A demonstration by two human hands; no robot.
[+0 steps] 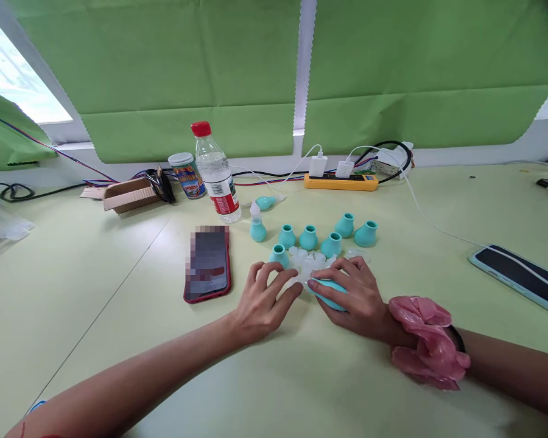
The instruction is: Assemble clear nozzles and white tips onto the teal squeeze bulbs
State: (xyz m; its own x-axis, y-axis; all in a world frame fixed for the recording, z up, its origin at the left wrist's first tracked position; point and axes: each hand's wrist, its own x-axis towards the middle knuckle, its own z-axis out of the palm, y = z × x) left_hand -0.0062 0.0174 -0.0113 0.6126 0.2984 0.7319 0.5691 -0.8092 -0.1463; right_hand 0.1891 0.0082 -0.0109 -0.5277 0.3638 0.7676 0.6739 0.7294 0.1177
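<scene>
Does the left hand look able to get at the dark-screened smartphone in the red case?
Probably yes: the red-cased smartphone lies to the left of the left hand, with nothing visible standing between them.

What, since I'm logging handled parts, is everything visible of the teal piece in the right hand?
The teal piece is smooth and rounded, looking like soft rubber or plastic. It appears tipped on its side in the right hand, which wraps around it and hides much of its shape. It is beside the translucent white pieces, near the left hand. Any opening is hidden.
</scene>
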